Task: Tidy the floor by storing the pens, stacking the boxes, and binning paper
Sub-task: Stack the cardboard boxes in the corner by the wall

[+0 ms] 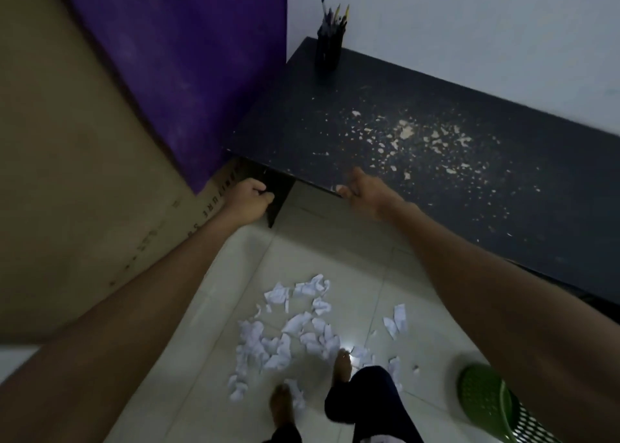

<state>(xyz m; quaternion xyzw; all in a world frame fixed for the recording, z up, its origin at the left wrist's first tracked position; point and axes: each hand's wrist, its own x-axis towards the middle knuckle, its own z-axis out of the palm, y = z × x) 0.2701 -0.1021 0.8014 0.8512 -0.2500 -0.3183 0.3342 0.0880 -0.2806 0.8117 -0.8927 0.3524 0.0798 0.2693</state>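
Two bare arms (134,308) reach out. The left hand (250,196) grips the leg (280,197) of the black table (335,107), and the right hand (360,189) grips its near edge. Crumpled white paper (288,335) lies on smooth pale tiles (335,241), with a green holey bin (486,399) near right. Pens (335,12) stand in a far cup (330,48).

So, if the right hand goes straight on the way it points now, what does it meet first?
The table: the right hand is at its front edge. Going further, its fingers would probably slide over the bare top toward the corner with the pen holder; whether they would reach it is unclear.
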